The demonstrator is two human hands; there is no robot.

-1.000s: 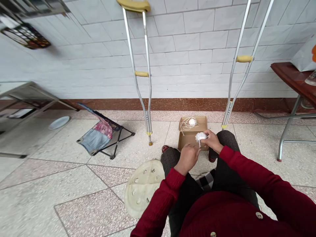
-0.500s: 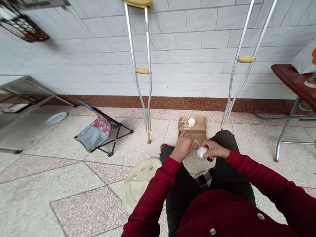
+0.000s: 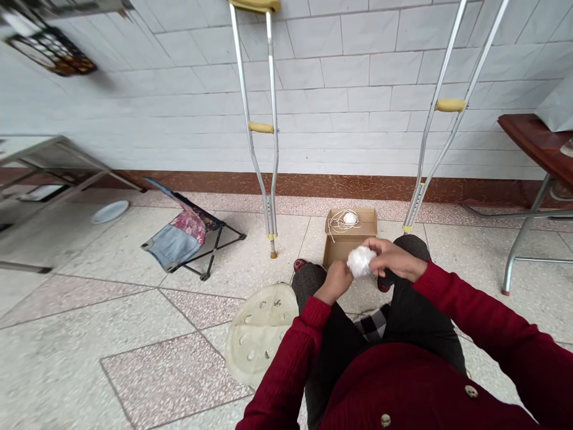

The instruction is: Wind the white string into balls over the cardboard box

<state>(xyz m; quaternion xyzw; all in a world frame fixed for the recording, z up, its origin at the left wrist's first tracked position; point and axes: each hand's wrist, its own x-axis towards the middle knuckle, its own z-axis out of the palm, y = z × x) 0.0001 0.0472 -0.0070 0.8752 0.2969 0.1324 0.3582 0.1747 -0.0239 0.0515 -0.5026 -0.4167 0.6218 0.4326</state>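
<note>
A white fluffy ball [image 3: 360,261] is held between my hands above the gap between my knees. My left hand [image 3: 339,278] is closed at the ball's left side, its fingertips partly hidden. From the right, the bent fingers of my right hand [image 3: 390,260] grip the ball. Just beyond my hands, an open cardboard box [image 3: 344,249] stands on the floor. In its far part lie a loose tangle of white cord [image 3: 336,223] and a small white ball [image 3: 350,218].
Two crutches [image 3: 270,203] [image 3: 414,206] lean on the tiled wall. A round stool [image 3: 257,334] stands by my left leg, with a folding chair [image 3: 179,242] farther left. A plate [image 3: 110,212] lies on the floor. A red-brown table [image 3: 521,134] is at the right.
The fluffy ball has risen slightly and turned more into view. My left hand has moved down to it from the cord it held taut. My right hand has shifted up over the ball.
</note>
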